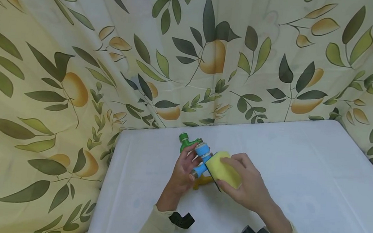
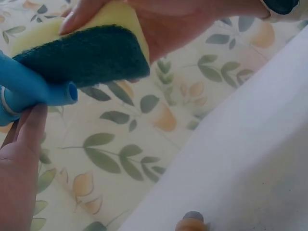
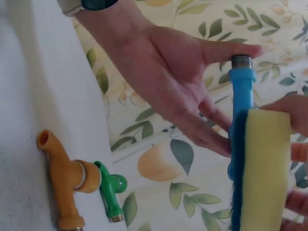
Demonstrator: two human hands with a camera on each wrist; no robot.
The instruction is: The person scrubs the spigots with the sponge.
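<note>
L hand (image 1: 182, 171) has the blue plastic tap (image 1: 199, 169) btwn thumb & fingers, tap raised above the table; thumb tip lies across its threaded metal end (image 3: 241, 61), fingertips on the opp. side. R hand (image 1: 250, 184) pinches the yellow sponge (image 1: 224, 169), thumb on the near edge, fingers over the far side. Sponge's dk green scrub pad (image 2: 96, 57) faces the L grip & touches the tap's side, hiding part of the body in the R wrist view.

Just past the L fingertips: green tap (image 1: 186, 142), partly covered by that hand in the head view; its threaded end shows in the R wrist view. Just below the grip, toward the person: orange-yellow tap (image 3: 65, 185), lying on the table, partly hidden by the hands & sponge in the head view. Both sit near each other.

Back from the grip, each wrist has a dk camera mount (image 1: 182, 220) next to a lt-colored sleeve (image 1: 156, 226). White table (image 1: 315, 176) spreads under & around the hands. Farther out, beyond the table's far & L edges, hangs a cream curtain (image 1: 252, 12) w/ leaf-and-fruit print.
</note>
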